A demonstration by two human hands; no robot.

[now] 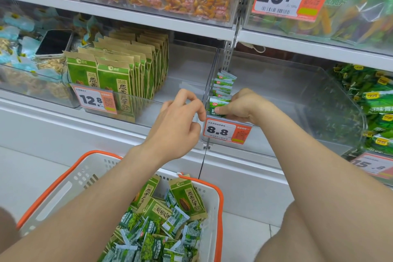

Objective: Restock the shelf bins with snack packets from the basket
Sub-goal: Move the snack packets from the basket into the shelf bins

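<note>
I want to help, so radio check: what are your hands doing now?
Right hand pinching small green packet at 8.8 bin front. Left hand beside it, fingers curled, grip unclear. Nothing blocking.
</note>
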